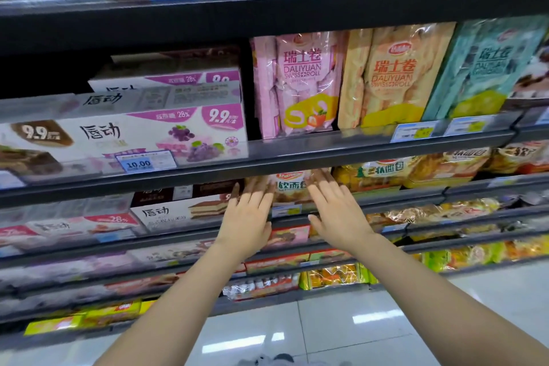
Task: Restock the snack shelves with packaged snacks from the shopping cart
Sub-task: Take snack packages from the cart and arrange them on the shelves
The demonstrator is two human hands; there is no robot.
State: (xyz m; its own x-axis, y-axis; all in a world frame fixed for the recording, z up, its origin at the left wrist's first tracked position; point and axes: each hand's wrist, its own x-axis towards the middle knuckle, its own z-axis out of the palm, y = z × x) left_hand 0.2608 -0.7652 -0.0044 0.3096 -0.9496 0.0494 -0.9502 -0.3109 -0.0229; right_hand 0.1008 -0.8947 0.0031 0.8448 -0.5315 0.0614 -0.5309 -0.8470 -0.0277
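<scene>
Orange bread pack [292, 187] (shelved) between both open hands.

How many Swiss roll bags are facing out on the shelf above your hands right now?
3, side by side: pink bag on the left, orange bag in the middle, teal bag on the right. More may sit hidden behind them.

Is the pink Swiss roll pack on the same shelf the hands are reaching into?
No, the pink pack stands one shelf above the bread bag that the left hand and right hand flank.
</scene>
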